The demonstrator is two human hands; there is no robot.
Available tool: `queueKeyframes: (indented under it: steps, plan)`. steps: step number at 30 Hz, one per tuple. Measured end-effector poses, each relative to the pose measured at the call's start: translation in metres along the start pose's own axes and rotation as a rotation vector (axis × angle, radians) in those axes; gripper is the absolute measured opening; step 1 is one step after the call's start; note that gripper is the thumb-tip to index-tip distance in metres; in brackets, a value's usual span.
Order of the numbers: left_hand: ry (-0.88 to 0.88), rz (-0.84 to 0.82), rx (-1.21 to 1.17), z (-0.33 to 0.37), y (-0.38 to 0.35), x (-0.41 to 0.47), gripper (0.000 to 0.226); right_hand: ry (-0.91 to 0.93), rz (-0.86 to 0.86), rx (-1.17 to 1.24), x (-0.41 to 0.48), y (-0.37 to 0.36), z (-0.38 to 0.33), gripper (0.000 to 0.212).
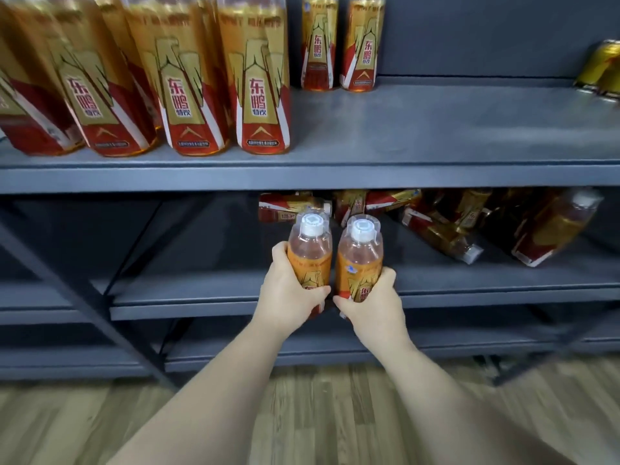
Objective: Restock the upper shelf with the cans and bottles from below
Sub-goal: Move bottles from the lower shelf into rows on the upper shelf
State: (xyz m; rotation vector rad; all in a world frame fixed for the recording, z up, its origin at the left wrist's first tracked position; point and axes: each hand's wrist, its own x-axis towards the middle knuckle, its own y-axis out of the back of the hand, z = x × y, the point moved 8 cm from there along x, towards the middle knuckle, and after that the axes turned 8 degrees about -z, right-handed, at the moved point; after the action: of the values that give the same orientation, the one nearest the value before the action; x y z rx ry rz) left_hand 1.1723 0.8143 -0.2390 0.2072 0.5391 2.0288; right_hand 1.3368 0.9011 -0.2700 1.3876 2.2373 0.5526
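Observation:
My left hand (pixel 288 297) grips one small orange drink bottle (pixel 310 250) with a white cap, held upright. My right hand (pixel 372 303) grips a second bottle of the same kind (pixel 360 253) right beside it, the two nearly touching. Both are in front of the lower shelf (pixel 201 297), below the front edge of the upper shelf (pixel 436 135). On the upper shelf, several large red-and-gold bottles (pixel 261 78) stand at the left and two small bottles (pixel 339 45) stand at the back middle. More bottles (pixel 436 229) lie in a heap on the lower shelf's right.
Gold cans (pixel 600 68) stand at the far right of the upper shelf. A wide bare stretch of the upper shelf lies between the small bottles and the cans. Grey diagonal braces (pixel 84 297) cross the left of the rack. Wood floor (pixel 302 414) lies below.

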Motion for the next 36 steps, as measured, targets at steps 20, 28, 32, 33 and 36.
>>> queueKeyframes:
  steps: [20, 28, 32, 33, 36]
  plan:
    - [-0.111, -0.045, 0.015, 0.178, 0.060, -0.049, 0.087, 0.051, 0.088, -0.013, -0.066, 0.139, -0.135, 0.066]
    - [-0.151, -0.019, 0.014, 0.217, 0.080, -0.031, 0.087, 0.069, 0.096, -0.039, -0.047, 0.166, -0.172, 0.061]
    - [-0.160, 0.001, 0.016, 0.231, 0.080, -0.014, 0.084, 0.098, 0.107, -0.043, -0.029, 0.177, -0.189, 0.060]
    - [-0.173, 0.007, 0.015, 0.236, 0.079, -0.010, 0.085, 0.108, 0.106, -0.043, -0.024, 0.179, -0.192, 0.061]
    - [-0.216, 0.004, 0.028, 0.257, 0.077, 0.004, 0.088, 0.132, 0.104, -0.035, -0.009, 0.187, -0.205, 0.066]
